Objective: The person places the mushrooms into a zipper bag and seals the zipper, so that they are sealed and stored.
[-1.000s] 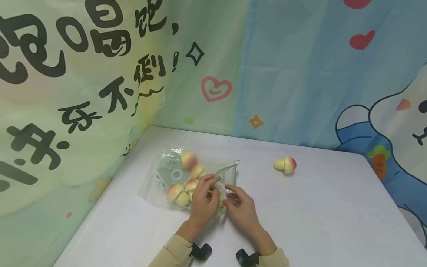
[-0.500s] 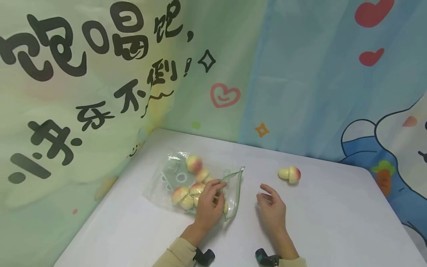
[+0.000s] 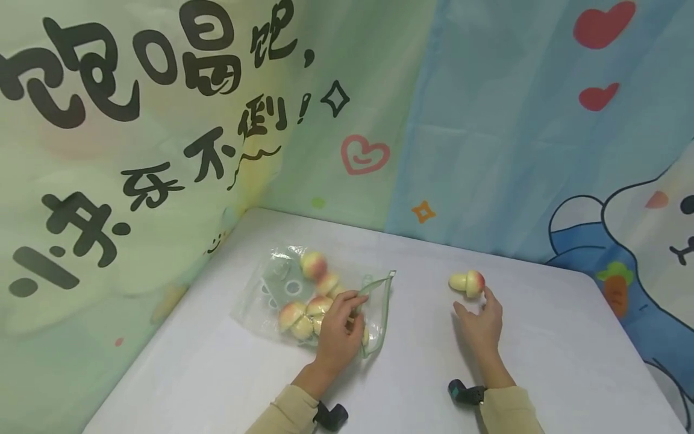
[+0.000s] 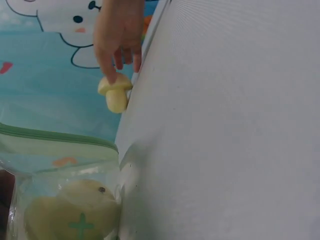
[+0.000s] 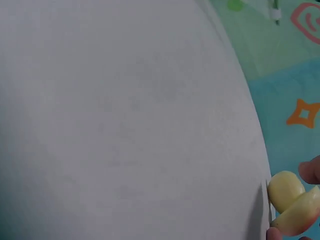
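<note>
A clear zip bag (image 3: 252, 310) with a green closure lies on the table, several toy mushrooms (image 3: 293, 316) inside it. My left hand (image 3: 338, 337) pinches the bag near its mouth, which gapes toward the right. In the left wrist view, the green zip strip (image 4: 60, 135) runs above one bagged mushroom. A single yellow mushroom with a reddish cap (image 3: 474, 283) lies on its side at the right. My right hand (image 3: 484, 328) reaches to it, thumb and fingers spread, fingertips right at the cap. The right wrist view has a thumb (image 5: 311, 171) beside the mushroom's stem (image 5: 286, 190).
The white table (image 3: 412, 374) extends around both hands. Behind it and to the left hangs a printed cloth backdrop (image 3: 488, 120). Dark wrist cameras (image 3: 332, 416) sit below each hand.
My right hand has left the bag's mouth and moved right to the loose mushroom. My left hand has stayed at the bag, whose mouth now stands wider.
</note>
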{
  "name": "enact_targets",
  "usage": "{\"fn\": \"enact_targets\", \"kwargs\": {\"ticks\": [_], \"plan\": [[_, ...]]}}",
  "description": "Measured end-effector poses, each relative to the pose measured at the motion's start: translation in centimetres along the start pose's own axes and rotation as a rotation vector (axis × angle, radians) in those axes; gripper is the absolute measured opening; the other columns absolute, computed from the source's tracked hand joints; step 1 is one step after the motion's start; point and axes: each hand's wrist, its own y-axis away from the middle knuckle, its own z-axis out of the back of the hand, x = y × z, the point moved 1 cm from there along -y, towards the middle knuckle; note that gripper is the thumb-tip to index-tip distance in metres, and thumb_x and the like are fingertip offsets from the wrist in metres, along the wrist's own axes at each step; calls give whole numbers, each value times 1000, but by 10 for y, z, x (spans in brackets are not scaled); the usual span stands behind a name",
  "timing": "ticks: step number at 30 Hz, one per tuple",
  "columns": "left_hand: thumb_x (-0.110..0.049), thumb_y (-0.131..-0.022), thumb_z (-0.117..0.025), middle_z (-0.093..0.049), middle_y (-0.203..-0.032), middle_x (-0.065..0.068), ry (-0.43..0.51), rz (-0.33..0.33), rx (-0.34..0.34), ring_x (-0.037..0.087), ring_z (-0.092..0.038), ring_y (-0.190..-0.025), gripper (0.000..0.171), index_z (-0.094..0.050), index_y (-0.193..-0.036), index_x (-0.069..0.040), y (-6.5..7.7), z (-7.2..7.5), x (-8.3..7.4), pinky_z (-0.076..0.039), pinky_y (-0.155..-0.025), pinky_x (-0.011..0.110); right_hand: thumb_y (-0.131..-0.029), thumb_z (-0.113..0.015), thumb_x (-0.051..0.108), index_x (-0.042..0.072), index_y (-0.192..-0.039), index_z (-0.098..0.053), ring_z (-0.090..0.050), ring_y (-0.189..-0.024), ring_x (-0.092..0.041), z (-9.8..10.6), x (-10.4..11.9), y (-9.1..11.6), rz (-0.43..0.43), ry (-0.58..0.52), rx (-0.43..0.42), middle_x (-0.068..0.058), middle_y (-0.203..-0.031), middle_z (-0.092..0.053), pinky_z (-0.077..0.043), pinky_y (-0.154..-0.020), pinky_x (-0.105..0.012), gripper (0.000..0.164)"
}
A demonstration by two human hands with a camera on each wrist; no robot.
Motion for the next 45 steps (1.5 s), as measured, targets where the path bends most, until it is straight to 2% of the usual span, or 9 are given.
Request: {"fn": "enact_targets", "kwargs": {"ticks": [7, 14, 23, 32, 39, 43, 45], "plan": [[15, -78, -63, -61, -113, 14, 4, 14, -33, 18, -61, -73, 38, -67, -112, -1, 2, 8, -2, -50, -57, 12, -81, -72, 9, -8, -146, -30, -29, -136, -47, -10, 4, -25, 111, 48, 26, -32, -145, -31, -26, -112, -58, 79], [13, -80, -61, -60, -115, 12, 32, 40, -3, 16, -61, -75, 36, -66, -114, 0, 3, 4, 0, -51, -58, 13, -80, -75, 13, -8, -146, -28, -31, -133, -49, -6, -3, -42, 123, 137, 30, -35, -143, -31, -28, -110, -59, 84], [14, -80, -61, -60, -114, 12, 42, 12, 0, 16, -62, -73, 37, -67, -114, 0, 1, 1, -1, -51, -58, 13, -81, -74, 13, -5, -150, -23, -36, -132, -47, 0, -9, -56, 190, 190, 78, -32, -143, -37, -29, -109, -57, 88], [12, -81, -60, -60, -113, 12, 19, -9, 6, 13, -59, -70, 36, -67, -114, -2, -2, -1, -2, -50, -57, 11, -84, -72, 10, -6, -146, -34, -40, -128, -47, 3, -11, -55, 172, 220, 81, -32, -139, -41, -32, -107, -58, 75], [11, -81, -59, -60, -112, 11, -10, -32, -1, 12, -59, -71, 35, -67, -113, -1, -2, 0, 2, -48, -57, 10, -82, -75, 14, -7, -141, -39, -43, -120, -44, 2, -7, -41, 150, 194, 95, -30, -132, -41, -37, -101, -58, 72], [11, -80, -59, -61, -111, 11, -21, -40, -5, 11, -58, -71, 36, -67, -113, -1, -1, 1, 2, -48, -57, 9, -82, -75, 16, -6, -141, -39, -45, -115, -41, 0, -4, -28, 132, 166, 101, -29, -131, -41, -43, -94, -53, 72], [11, -81, -59, -61, -111, 11, -25, -33, -4, 11, -59, -71, 36, -67, -113, -2, -1, 1, 1, -48, -57, 10, -82, -76, 16, -4, -140, -41, -47, -112, -38, 0, -1, -20, 128, 135, 90, -27, -130, -42, -46, -89, -44, 71]]}}
